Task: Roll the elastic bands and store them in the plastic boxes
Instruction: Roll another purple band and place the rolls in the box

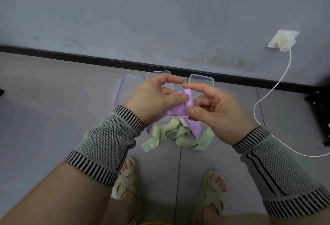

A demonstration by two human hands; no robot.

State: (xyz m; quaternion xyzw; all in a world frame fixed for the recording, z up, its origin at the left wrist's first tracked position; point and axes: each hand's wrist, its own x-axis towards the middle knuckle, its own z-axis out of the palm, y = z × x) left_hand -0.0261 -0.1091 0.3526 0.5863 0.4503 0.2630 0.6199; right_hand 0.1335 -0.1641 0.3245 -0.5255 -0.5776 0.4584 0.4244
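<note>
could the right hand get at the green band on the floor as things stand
Probably not right away: the right hand pinches the purple band together with the left hand. The green band lies uncovered on the floor just below, so nothing else blocks it.

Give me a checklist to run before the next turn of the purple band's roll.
1. Left hand pinches the purple band: ok.
2. Right hand holds the band's rolled end: ok.
3. Roll tight and even: cannot tell, fingers cover most of it.
4. Purple tail free of the green band on the floor: not ok, they overlap.
5. Clear boxes within reach by the wall: ok.
6. A box open to receive the roll: cannot tell.
</note>
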